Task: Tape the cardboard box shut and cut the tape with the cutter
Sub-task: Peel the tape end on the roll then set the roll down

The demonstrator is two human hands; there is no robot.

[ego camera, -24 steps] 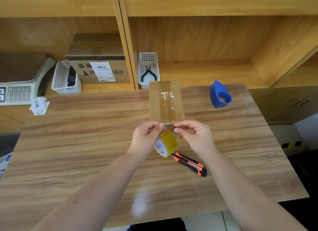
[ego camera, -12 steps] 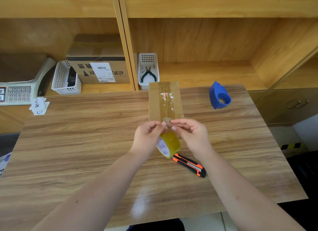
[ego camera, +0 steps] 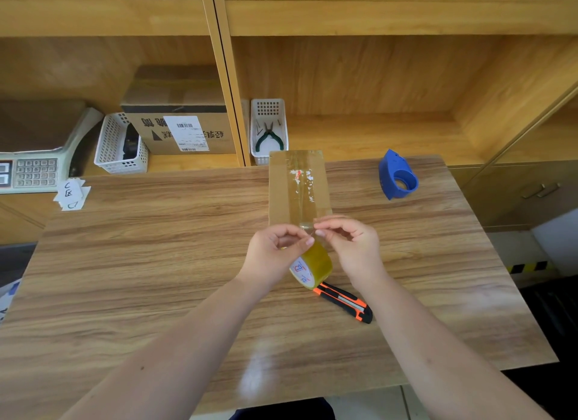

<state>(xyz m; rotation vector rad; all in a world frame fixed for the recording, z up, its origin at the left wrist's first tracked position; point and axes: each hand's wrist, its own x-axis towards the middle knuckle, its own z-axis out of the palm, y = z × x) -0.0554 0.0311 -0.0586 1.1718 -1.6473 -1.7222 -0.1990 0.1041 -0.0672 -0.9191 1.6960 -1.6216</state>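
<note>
A narrow cardboard box (ego camera: pixel 297 188) lies lengthwise at the middle of the table, with glossy tape and torn label scraps on its top. My left hand (ego camera: pixel 275 257) holds a yellowish roll of clear tape (ego camera: pixel 312 267) just in front of the box's near end. My right hand (ego camera: pixel 352 247) pinches the loose end of the tape at the top of the roll, fingertips almost touching those of the left hand. An orange and black cutter (ego camera: pixel 345 302) lies on the table below the roll, untouched.
A blue tape dispenser (ego camera: pixel 397 175) stands at the table's far right. On the shelf behind are a white basket with pliers (ego camera: pixel 269 131), a labelled carton (ego camera: pixel 178 131), another white basket (ego camera: pixel 120 147) and a scale (ego camera: pixel 34 169). Paper slips (ego camera: pixel 72 194) lie at the far left.
Both hands with the roll shifted slightly up toward the box's near end, and the fingertips of my right hand worked at the tape's end. The cutter stayed put.
</note>
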